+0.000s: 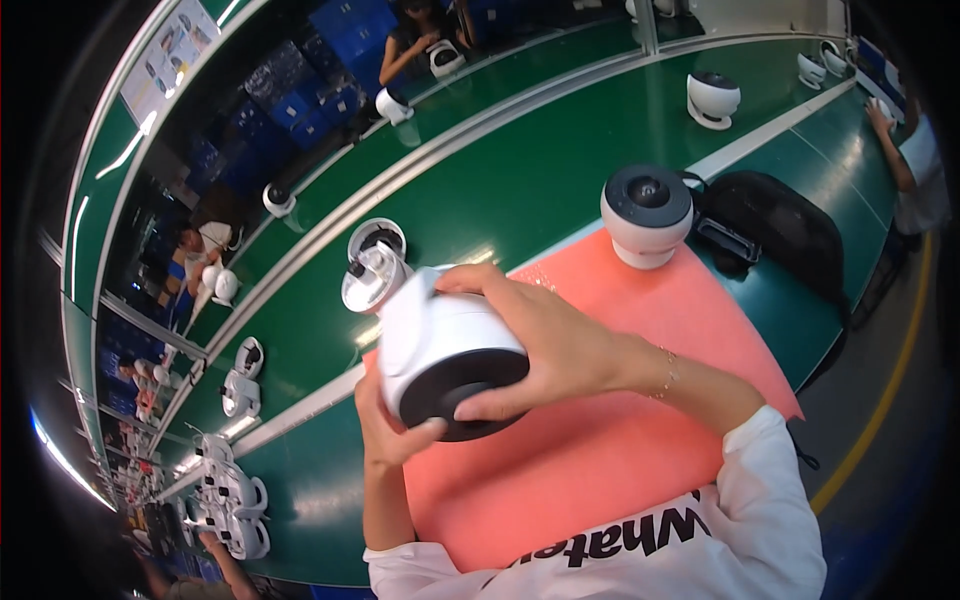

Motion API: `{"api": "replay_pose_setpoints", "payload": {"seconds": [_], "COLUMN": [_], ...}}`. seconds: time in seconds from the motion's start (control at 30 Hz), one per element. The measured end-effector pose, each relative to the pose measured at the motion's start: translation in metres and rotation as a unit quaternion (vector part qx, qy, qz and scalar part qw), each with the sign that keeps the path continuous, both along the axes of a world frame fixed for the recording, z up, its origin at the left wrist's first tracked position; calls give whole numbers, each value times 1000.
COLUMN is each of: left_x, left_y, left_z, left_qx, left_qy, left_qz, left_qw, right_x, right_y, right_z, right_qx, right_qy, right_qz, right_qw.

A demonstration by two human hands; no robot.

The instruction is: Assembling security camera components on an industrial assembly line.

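A white, rounded security camera [450,335] with a black face is held above the salmon-pink mat [620,400], tilted so that the black face points down toward me. My left hand [385,425] grips its lower left side, thumb by the edge of the black face. Over the top and right side curls my right hand [545,340], its thumb lying across the black face. Just beyond the held camera, an open white housing [378,265] with a dark inside rests on the green surface. Another white camera with a dark grey front [648,215] stands upright at the mat's far right corner.
Right of the mat lie a black case [780,225] and a dark glossy object [728,240]. A metal rail [310,405] edges the green conveyor [510,190], which carries more white cameras [712,98]. Several white housings [230,500] cluster at left. Other people work across the line and at both sides.
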State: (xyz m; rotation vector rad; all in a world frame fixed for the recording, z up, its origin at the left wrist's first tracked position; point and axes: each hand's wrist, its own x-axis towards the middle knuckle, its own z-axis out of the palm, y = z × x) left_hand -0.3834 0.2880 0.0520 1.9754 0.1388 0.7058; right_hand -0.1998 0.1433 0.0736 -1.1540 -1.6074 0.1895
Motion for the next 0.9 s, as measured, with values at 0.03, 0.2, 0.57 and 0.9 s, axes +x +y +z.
{"api": "replay_pose_setpoints", "payload": {"seconds": [0.03, 0.2, 0.57, 0.9], "left_x": [6, 83, 149, 128], "left_y": [8, -30, 34, 143], "left_z": [-9, 1, -14, -105], "left_qx": [-96, -379, -574, -546], "left_qy": [-113, -298, -92, -281], "left_qz": [-32, 28, 4, 134], "left_qw": [988, 875, 814, 778], "right_x": [-3, -5, 71, 111], "right_y": [0, 1, 72, 120], "right_z": [5, 8, -42, -88], "right_qx": [16, 46, -19, -28], "right_qy": [-6, 48, 521, 656], "right_qz": [2, -112, -36, -139], "right_qw": [1000, 992, 853, 742]}}
